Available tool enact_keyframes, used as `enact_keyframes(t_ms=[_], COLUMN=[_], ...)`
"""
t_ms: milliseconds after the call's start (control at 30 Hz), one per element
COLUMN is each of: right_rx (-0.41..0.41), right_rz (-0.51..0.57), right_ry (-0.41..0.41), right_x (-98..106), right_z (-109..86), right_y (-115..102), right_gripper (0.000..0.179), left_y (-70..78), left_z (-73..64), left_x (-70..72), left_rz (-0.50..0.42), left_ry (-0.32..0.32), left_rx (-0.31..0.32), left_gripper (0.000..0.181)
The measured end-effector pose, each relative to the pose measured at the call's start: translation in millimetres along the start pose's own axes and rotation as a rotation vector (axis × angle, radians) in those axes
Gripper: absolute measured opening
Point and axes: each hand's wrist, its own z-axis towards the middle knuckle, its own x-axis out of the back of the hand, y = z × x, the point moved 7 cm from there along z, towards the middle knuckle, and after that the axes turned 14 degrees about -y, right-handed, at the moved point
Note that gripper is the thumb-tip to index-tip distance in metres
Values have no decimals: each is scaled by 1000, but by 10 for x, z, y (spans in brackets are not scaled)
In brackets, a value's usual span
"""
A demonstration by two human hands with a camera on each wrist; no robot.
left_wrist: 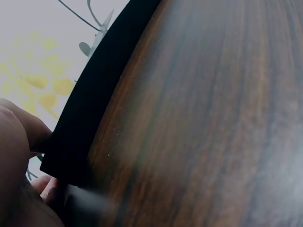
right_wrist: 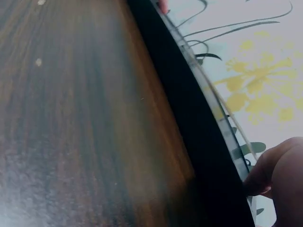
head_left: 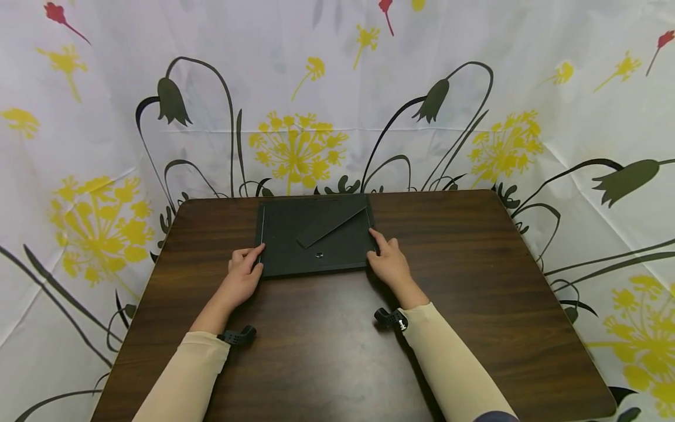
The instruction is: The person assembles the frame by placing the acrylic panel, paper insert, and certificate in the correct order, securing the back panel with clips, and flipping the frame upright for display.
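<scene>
A black picture frame [head_left: 285, 234] lies back side up at the far edge of the table. Its slanted stand leg [head_left: 337, 225] shows on the backing, with a small metal piece [head_left: 319, 255] below it. My left hand [head_left: 244, 275] grips the frame's left side near the front corner. On the opposite side, my right hand [head_left: 392, 264] holds the right edge, index finger stretched along it. In the left wrist view, fingers lie above and below the frame's corner [left_wrist: 71, 156]. The right wrist view shows the thick front edge [right_wrist: 180, 94] and a thumb close to it.
The dark wood table [head_left: 316, 351] reaches from the frame toward me and to both sides. Behind it hangs a white curtain [head_left: 337, 88] printed with yellow and green flowers. Black straps [head_left: 237, 336] sit on both wrists, below cream sleeves [head_left: 184, 369].
</scene>
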Motion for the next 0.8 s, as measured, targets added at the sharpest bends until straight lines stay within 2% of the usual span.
enact_keyframes(t_ms=[300, 400, 600, 700, 800], right_rx=[-35, -37, -45, -51, -42], right_rz=[-165, -218, -302, -328, -347], right_ry=[37, 41, 43, 45, 37], right_x=[25, 39, 17, -6, -11], right_z=[78, 85, 86, 85, 67], right_y=[-29, -46, -56, -49, -52], right_gripper=[55, 57, 57, 55, 52], left_y=[50, 64, 38, 22, -2], left_z=[5, 3, 11, 17, 6], left_x=[7, 11, 48, 70, 76], left_rz=[31, 14, -130, -206, -287], left_ry=[15, -15, -76, -75, -45], left_rx=[-18, -25, -35, -55, -78], left_gripper=[60, 61, 66, 67, 65])
